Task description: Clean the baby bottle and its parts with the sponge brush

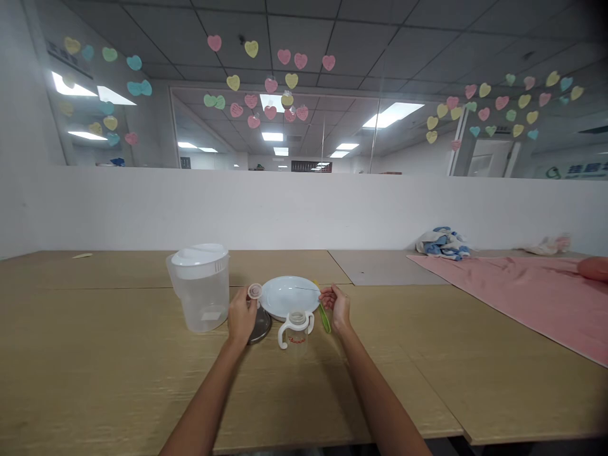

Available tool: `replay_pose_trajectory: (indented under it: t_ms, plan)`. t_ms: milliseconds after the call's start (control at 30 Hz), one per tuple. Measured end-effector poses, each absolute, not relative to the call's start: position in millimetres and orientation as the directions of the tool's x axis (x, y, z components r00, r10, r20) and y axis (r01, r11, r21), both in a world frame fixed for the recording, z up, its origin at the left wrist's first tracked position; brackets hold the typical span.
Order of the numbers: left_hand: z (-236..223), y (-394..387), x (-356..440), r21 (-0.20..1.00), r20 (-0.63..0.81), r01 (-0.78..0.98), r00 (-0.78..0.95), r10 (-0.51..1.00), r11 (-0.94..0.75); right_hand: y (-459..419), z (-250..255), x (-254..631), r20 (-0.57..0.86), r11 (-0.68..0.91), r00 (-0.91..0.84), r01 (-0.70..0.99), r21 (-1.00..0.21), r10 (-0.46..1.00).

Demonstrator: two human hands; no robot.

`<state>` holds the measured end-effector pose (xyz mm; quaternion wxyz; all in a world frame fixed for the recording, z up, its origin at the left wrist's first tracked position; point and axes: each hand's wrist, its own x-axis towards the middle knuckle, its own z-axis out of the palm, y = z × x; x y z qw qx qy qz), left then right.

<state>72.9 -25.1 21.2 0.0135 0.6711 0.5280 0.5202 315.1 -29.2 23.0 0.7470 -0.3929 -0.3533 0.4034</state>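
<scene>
My left hand [241, 315] is closed around a small round pinkish cap [255, 291], held up just left of a white plate [289, 296]. My right hand [337, 307] pinches the end of a thin wire-like stick [306, 289] that reaches over the plate. A clear baby bottle with two white handles [295, 328] stands open-topped on the wooden table between my hands. A green, slim tool [325, 316] lies by my right hand. A dark round lid [260, 329] lies under my left hand.
A clear plastic pitcher with a white lid [199, 286] stands left of my left hand. A pink cloth [532, 294] covers the table at the right, with a blue-white bundle of cloth [444, 243] behind it. A low white partition [304, 209] runs along the table's back.
</scene>
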Motion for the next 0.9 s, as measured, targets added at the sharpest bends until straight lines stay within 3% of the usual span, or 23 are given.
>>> replay_pose_trajectory:
  t_ms: [267, 500, 600, 667, 767, 900]
  plan:
    - [17.3, -26.0, 86.0, 0.662, 0.699, 0.441, -0.071, 0.712, -0.606, -30.5, 23.9, 314.3, 0.217, 0.369, 0.422, -0.323, -0.871, 0.88]
    - [4.0, -21.2, 95.3, 0.498, 0.653, 0.67, 0.128, 0.746, -0.551, -30.1, 23.2, 310.1, 0.305, 0.424, 0.419, -0.226, -0.877, 0.855]
    - [2.4, -20.1, 96.9, 0.424, 0.654, 0.747, 0.14, 0.744, -0.513, -35.1, 22.2, 303.4, 0.429, 0.488, 0.458, -0.012, -0.873, 0.778]
    - [2.5, -19.9, 97.6, 0.396, 0.67, 0.75, 0.158, 0.725, -0.53, -41.8, 21.9, 297.2, 0.567, 0.523, 0.436, 0.229, -0.821, 0.699]
    - [2.6, -20.8, 98.5, 0.381, 0.685, 0.755, 0.158, 0.711, -0.534, -52.7, 21.2, 286.2, 0.765, 0.587, 0.27, 0.51, -0.629, 0.585]
    - [2.1, -24.1, 100.1, 0.373, 0.676, 0.764, 0.165, 0.719, -0.526, -59.5, 15.9, 272.8, 0.884, 0.7, 0.065, 0.585, -0.41, 0.463]
